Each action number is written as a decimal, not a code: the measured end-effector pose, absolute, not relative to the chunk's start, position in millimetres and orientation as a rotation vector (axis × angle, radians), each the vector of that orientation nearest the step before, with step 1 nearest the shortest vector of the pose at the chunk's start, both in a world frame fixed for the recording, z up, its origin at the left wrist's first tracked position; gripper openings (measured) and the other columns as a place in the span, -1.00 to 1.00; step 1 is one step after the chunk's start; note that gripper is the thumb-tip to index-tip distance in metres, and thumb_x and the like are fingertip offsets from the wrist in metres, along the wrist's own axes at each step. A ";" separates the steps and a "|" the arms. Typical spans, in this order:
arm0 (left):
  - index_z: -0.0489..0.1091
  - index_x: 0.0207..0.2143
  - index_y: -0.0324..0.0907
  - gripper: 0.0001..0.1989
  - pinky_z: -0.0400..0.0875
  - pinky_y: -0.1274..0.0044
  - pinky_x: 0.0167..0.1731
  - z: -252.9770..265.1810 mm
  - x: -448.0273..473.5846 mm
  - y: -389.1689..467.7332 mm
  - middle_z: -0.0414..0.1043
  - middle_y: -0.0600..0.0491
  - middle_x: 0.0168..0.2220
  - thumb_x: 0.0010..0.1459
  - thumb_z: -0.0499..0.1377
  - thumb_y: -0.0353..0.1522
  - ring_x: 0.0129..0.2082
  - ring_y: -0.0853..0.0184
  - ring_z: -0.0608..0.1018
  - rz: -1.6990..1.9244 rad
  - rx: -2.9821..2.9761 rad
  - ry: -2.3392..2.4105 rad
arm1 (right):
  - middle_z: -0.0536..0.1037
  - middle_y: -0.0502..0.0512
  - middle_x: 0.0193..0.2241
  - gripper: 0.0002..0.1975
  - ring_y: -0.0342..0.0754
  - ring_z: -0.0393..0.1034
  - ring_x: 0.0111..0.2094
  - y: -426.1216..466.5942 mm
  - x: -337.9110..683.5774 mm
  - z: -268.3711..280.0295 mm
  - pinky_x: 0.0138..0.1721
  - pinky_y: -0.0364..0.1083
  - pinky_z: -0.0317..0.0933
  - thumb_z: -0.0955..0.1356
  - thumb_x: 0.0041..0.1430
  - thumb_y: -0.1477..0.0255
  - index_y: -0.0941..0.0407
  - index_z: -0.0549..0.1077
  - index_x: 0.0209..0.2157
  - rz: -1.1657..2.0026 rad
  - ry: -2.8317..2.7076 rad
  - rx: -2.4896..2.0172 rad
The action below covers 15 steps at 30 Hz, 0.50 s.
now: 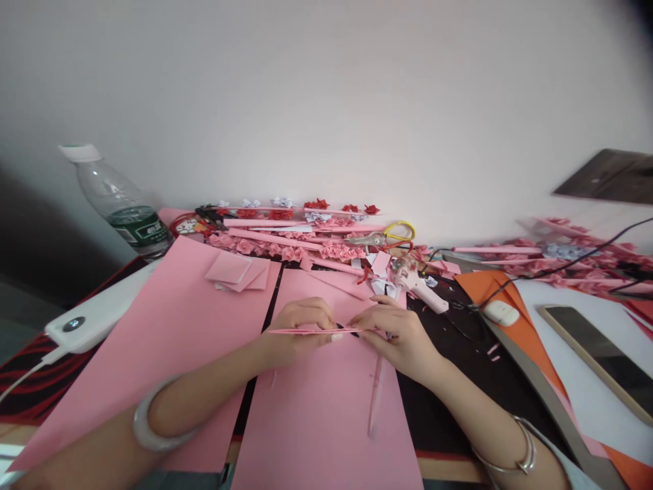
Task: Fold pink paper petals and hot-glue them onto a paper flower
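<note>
Between my two hands a folded piece of pink paper (306, 332) is held level, seen almost edge-on. My left hand (300, 330) pinches its left part, fingers curled over and thumb below. At its right end the fingers of my right hand (395, 333) are closed on the paper. A thin clear stick, perhaps a pen (376, 398), slants down beneath my right hand; whether that hand also holds it I cannot tell. Under both hands lies a large pink sheet (326, 435). Left of them, a small stack of pink paper squares (239, 271) rests on another pink sheet (168, 347).
Paper-flower stems (290, 252) line the wall, with yellow-handled scissors (400, 231) on them. A hot glue gun (421, 286) lies right of centre. At left stand a water bottle (120, 197) and a white power bank (96, 313). A phone (602, 354) and earbud case (501, 312) are at right.
</note>
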State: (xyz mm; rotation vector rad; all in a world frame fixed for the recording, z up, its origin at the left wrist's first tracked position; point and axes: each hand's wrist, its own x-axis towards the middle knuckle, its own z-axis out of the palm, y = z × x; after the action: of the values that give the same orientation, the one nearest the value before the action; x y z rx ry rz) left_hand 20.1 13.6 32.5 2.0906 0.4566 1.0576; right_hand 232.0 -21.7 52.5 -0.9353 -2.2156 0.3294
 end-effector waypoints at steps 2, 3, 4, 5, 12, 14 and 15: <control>0.37 -0.52 -0.21 -0.84 0.40 0.54 -0.35 33.3 20.1 13.1 0.44 0.02 -0.47 0.12 0.14 -0.42 -0.40 0.38 0.48 1.045 2.093 0.470 | 0.59 0.02 -0.40 -0.89 -0.14 0.47 -0.39 -21.4 232.8 51.9 -0.05 0.01 0.19 0.28 0.18 0.50 0.08 0.45 -0.35 0.335 -2.215 -0.936; 0.38 -0.52 -0.21 -0.85 0.40 0.54 -0.35 33.4 20.0 13.0 0.44 0.02 -0.47 0.12 0.15 -0.42 -0.40 0.38 0.47 1.043 2.092 0.475 | 0.59 0.02 -0.40 -0.89 -0.14 0.47 -0.38 -21.2 233.1 51.6 -0.04 0.02 0.18 0.28 0.18 0.50 0.08 0.45 -0.35 0.343 -2.216 -0.937; 0.38 -0.52 -0.21 -0.85 0.40 0.54 -0.35 33.4 19.8 12.9 0.44 0.02 -0.47 0.12 0.15 -0.42 -0.40 0.38 0.47 1.045 2.090 0.479 | 0.59 0.02 -0.39 -0.89 -0.13 0.47 -0.38 -21.0 233.4 51.4 -0.03 0.02 0.18 0.28 0.18 0.50 0.08 0.45 -0.34 0.354 -2.216 -0.937; 0.38 -0.52 -0.21 -0.85 0.40 0.54 -0.35 33.2 19.6 12.9 0.44 0.02 -0.47 0.12 0.15 -0.42 -0.40 0.38 0.47 1.045 2.089 0.480 | 0.59 0.03 -0.39 -0.89 -0.13 0.47 -0.37 -20.7 233.7 51.3 -0.03 0.03 0.18 0.29 0.18 0.50 0.07 0.45 -0.34 0.365 -2.215 -0.939; 0.41 -0.44 -0.20 -0.89 0.41 0.50 -0.31 33.0 17.7 13.6 0.45 0.01 -0.41 0.14 0.12 -0.44 -0.36 0.34 0.48 0.993 2.097 0.480 | 0.58 0.03 -0.40 -0.89 -0.13 0.46 -0.38 -18.0 236.2 53.3 -0.02 0.04 0.18 0.29 0.17 0.52 0.08 0.46 -0.35 0.405 -2.215 -0.935; 0.42 -0.43 -0.20 -0.90 0.41 0.48 -0.30 34.4 17.2 13.3 0.46 0.00 -0.41 0.13 0.12 -0.44 -0.35 0.32 0.49 1.007 2.109 0.486 | 0.59 0.03 -0.40 -0.89 -0.12 0.46 -0.38 -17.0 237.8 53.8 -0.03 0.04 0.18 0.29 0.17 0.51 0.08 0.46 -0.34 0.408 -2.218 -0.940; 0.42 -0.43 -0.20 -0.90 0.42 0.47 -0.30 35.1 16.8 13.2 0.46 0.00 -0.41 0.13 0.12 -0.44 -0.35 0.31 0.49 1.019 2.108 0.497 | 0.59 0.03 -0.39 -0.89 -0.12 0.46 -0.38 -16.4 238.9 53.9 -0.04 0.04 0.19 0.29 0.17 0.51 0.08 0.46 -0.34 0.405 -2.220 -0.942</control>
State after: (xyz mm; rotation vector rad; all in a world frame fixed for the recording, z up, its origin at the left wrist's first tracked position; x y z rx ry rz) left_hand 16.8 13.2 35.1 2.1075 0.4969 1.0189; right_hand 238.9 -16.4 53.9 -0.9422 -2.2199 0.4050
